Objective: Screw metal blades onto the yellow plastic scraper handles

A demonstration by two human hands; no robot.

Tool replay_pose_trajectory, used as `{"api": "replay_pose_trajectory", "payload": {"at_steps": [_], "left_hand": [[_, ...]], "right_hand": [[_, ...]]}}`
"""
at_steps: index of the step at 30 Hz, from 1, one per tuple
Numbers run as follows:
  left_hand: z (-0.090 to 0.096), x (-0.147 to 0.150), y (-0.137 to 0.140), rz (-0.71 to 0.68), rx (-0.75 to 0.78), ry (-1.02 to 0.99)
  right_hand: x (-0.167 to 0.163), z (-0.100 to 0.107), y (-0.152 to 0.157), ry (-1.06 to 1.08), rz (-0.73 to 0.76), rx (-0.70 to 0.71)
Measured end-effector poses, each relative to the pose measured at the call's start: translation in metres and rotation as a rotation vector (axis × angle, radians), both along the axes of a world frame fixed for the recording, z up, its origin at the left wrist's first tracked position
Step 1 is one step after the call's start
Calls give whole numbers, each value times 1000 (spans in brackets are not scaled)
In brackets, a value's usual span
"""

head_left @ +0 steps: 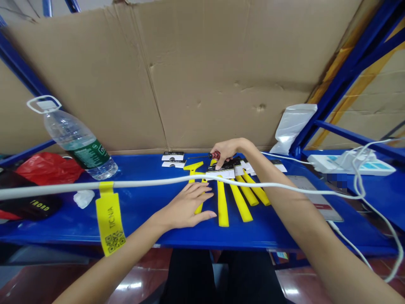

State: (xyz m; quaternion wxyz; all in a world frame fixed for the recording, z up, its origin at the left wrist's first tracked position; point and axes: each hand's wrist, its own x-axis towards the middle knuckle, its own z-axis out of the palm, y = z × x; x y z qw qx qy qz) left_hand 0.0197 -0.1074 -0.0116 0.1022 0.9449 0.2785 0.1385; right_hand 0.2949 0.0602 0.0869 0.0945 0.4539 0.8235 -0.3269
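My right hand [226, 150] is closed around a screwdriver [213, 156] with a red and black handle. Its thin shaft points left, above a black and white card [220, 170] that my thumb touches. My left hand [189, 205] lies open, fingers stretched and thumb apart, over a yellow scraper handle [199, 208] that it partly hides. Just beyond those fingers is a yellow T-shaped scraper head [193, 166]. Several more yellow scrapers [222, 202] fan out to the right, handles toward me, their heads covered by cards or by my right hand.
A white cable [158, 183] with a yellow tag [110, 219] crosses in front of the blue table [139, 221]. At left are a water bottle [85, 145], red bag [50, 167] and crumpled tissue [84, 198]. A power strip [354, 164] and tablet-like device [311, 192] lie right. Cardboard [205, 76] stands behind.
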Motion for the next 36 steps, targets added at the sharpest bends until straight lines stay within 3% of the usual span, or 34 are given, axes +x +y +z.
{"api": "replay_pose_trajectory", "payload": {"at_steps": [8, 15, 17, 20, 24, 29, 36], "left_hand": [[1, 0, 2, 12, 3, 26], [12, 7, 6, 8, -2, 36], [19, 20, 17, -30, 4, 36], [24, 47, 40, -209, -5, 98], [15, 75, 58, -324, 15, 88], [-5, 89, 54, -432, 49, 57], [-13, 110, 53, -345, 64, 141]], "right_hand": [[39, 8, -19, 14, -24, 34], [87, 31, -57, 64, -98, 190], [96, 39, -68, 66, -129, 228], [104, 48, -84, 71, -171, 295], [108, 53, -104, 67, -211, 380], [110, 57, -118, 38, -244, 434], [110, 53, -117, 81, -246, 437]]}}
